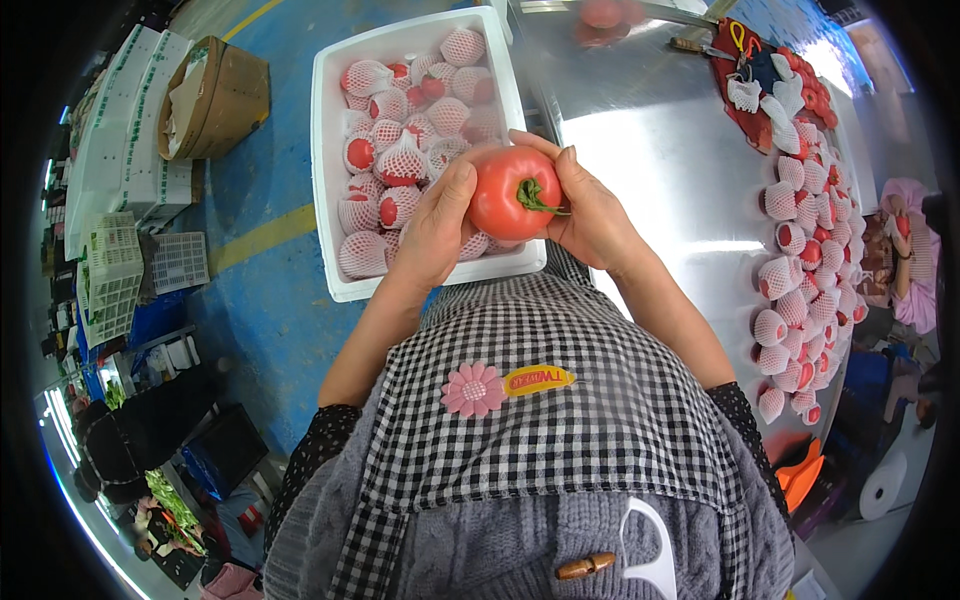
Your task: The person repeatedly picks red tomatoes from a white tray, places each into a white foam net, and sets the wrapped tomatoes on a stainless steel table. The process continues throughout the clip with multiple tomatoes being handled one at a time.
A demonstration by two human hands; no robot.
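Between both hands I hold a large red tomato (499,196) with its green calyx turned to the right. My left hand (442,214) grips its left side, thumb on top. My right hand (589,199) closes around the right side, with fingers behind it. The tomato has no foam sleeve on it. Beneath my hands stands a white foam box (325,187), partly covered by them. It holds many tomatoes in white foam net sleeves (401,161); a few red skins show through the open sleeve ends.
To the right, a shiny metal table (637,97) bears a heap of sleeved tomatoes (806,300). Bare tomatoes, a knife (701,47) and a red cloth (739,112) lie farther back. Left are a cardboard carton (232,97) and plastic crates (111,277). A person in pink (911,255) is at far right.
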